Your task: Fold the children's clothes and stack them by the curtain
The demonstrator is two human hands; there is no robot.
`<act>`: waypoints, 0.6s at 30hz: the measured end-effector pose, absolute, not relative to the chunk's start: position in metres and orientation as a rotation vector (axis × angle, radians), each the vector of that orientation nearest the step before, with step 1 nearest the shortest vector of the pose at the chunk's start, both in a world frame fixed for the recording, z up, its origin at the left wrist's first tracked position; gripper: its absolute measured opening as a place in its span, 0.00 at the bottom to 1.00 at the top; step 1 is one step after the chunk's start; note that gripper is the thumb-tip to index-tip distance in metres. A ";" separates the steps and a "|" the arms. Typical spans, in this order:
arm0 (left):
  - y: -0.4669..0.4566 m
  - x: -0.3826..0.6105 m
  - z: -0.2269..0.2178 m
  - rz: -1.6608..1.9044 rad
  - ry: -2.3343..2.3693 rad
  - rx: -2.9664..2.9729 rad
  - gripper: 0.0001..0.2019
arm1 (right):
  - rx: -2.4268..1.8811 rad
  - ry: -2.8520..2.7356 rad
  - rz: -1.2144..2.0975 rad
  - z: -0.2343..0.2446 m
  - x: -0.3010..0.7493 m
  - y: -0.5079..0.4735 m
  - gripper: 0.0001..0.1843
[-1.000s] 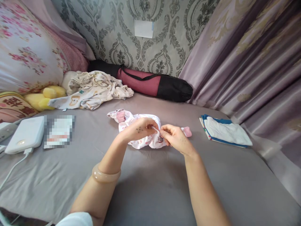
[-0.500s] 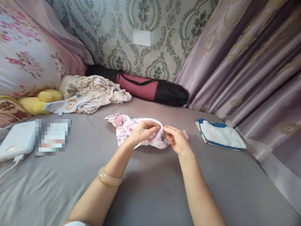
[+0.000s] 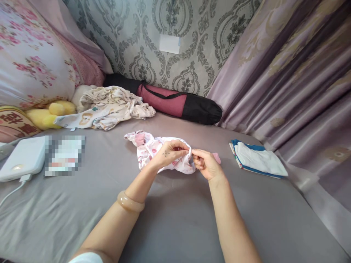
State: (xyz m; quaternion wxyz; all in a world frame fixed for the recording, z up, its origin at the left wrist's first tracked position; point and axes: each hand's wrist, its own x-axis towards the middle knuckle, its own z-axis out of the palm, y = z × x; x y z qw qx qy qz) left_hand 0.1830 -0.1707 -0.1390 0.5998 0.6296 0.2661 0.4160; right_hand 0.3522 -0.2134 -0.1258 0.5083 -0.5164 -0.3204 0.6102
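Note:
A small white baby garment (image 3: pixel 148 149) with a pink print and pink cuffs lies crumpled on the grey bed sheet (image 3: pixel 170 204). My left hand (image 3: pixel 171 153) rests over its middle, thumb and fingers pinching the fabric edge. Close beside it, my right hand (image 3: pixel 205 162) pinches the same edge from the right, fingertips nearly meeting the left ones. A pink cuff (image 3: pixel 216 157) shows behind my right hand. What lies between the fingertips is mostly hidden. A pale bangle (image 3: pixel 131 202) circles my left forearm.
Folded clothes (image 3: pixel 259 159) sit at the right, near the curtain (image 3: pixel 263 80). Rumpled baby clothes (image 3: pixel 109 107) and a long black-and-red bag (image 3: pixel 164 98) lie along the wall. A white power bank (image 3: pixel 26 159) with a cable and a blurred flat item (image 3: pixel 65 155) are at the left.
The view has shifted slightly, so everything sits a little further right. Both hands keep their pinch on the garment's edge, with hardly any other movement.

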 end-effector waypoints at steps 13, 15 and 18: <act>-0.173 0.189 -0.146 1.000 0.608 1.453 0.14 | -1.420 -1.001 1.205 -0.125 0.349 -0.220 0.18; -0.172 0.190 -0.148 0.981 0.614 1.395 0.15 | -1.410 -1.009 1.174 -0.126 0.348 -0.219 0.18; -0.170 0.190 -0.149 0.950 0.614 1.369 0.16 | -1.386 -0.982 1.162 -0.127 0.345 -0.218 0.18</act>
